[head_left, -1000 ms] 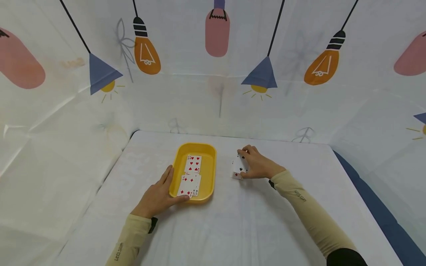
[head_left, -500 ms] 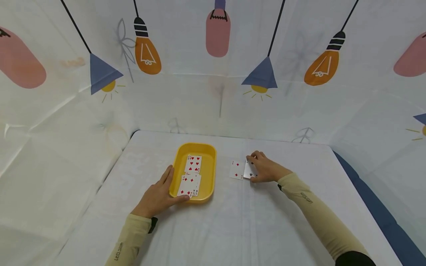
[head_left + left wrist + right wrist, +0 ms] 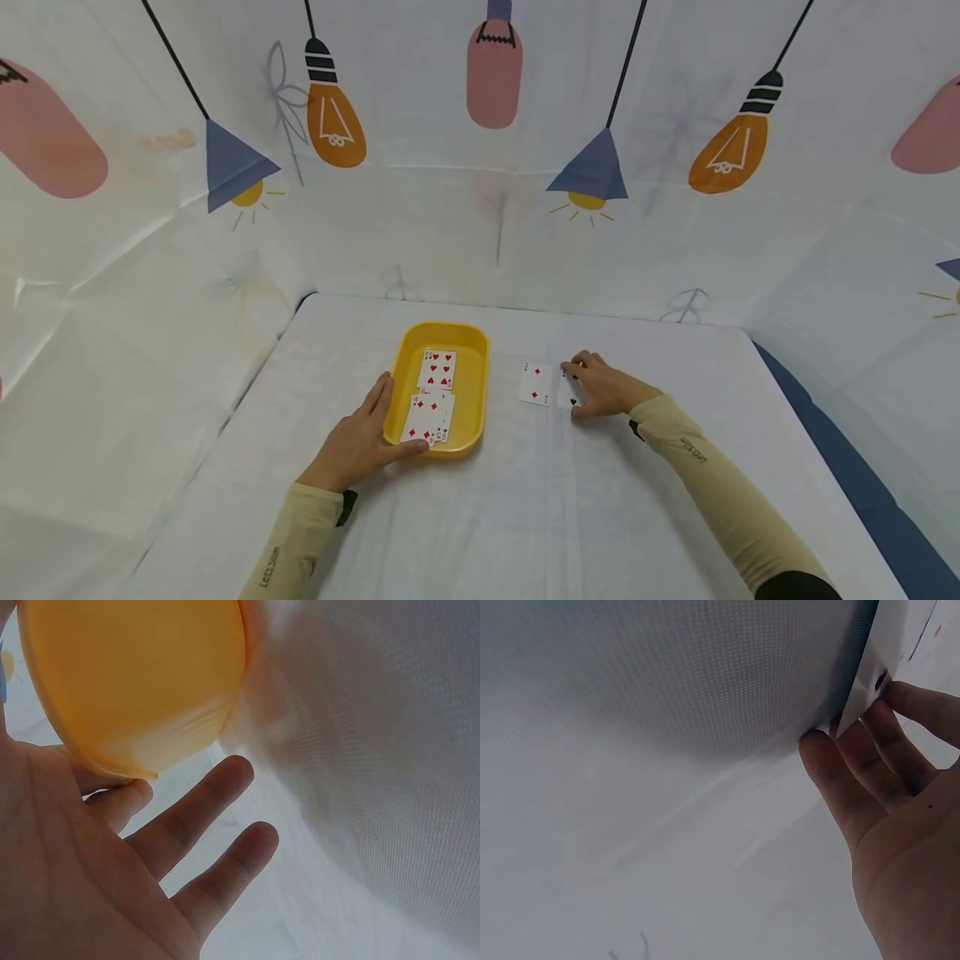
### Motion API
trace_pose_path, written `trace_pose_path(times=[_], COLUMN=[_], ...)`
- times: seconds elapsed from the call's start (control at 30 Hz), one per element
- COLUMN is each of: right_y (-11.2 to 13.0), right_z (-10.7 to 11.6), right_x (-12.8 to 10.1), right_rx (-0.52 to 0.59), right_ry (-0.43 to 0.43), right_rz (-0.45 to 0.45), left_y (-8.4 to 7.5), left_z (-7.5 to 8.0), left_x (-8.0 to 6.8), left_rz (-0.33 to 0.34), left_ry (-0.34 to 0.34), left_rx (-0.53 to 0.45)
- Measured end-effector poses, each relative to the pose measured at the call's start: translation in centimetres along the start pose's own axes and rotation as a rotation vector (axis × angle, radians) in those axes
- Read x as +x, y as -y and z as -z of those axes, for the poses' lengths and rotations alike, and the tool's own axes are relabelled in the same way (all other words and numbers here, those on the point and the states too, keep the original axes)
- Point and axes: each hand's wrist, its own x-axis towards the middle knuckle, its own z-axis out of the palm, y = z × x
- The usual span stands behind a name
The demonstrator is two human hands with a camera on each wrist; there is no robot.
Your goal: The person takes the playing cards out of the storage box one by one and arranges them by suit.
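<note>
My left hand [image 3: 356,442] holds the near left corner of a yellow tray [image 3: 474,392]. Its thumb lies over the front rim and its fingers lie along the left side; two fingers stick out free beneath the tray in the left wrist view. Inside the tray are a hearts playing card [image 3: 437,369] and, closer to me, a diamonds card [image 3: 426,415] overlapping another. My right hand [image 3: 609,387] pinches a playing card with black pips [image 3: 567,392] by its edges, at the table. Left of it lies a two of diamonds [image 3: 535,383], face up.
A white cloth covers the table [image 3: 510,517]. Behind it hangs a white sheet [image 3: 435,225] printed with lamps and bulbs. Blue fabric [image 3: 825,442] shows beyond the table's right edge.
The right hand has moved right and slightly nearer with the black-pip card. That card overlapped the two of diamonds earlier; now they lie apart. The left hand and tray stay put.
</note>
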Motion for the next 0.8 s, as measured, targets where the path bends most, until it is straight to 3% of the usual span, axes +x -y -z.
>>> trace_pose_path(times=[0.23, 0.8], right_y=[-0.02, 0.31], right_z=[-0.12, -0.25], right_x=[-0.02, 0.27], right_rx=[0.006, 0.042], right_ry=[0.017, -0.035], right_rz=[-0.015, -0.024], left_y=[-0.1, 0.09], left_z=[0.03, -0.01], left_x=[-0.06, -0.05], left_rz=[0.0, -0.006], left_ry=[-0.001, -0.002], left_rx=[-0.009, -0.013])
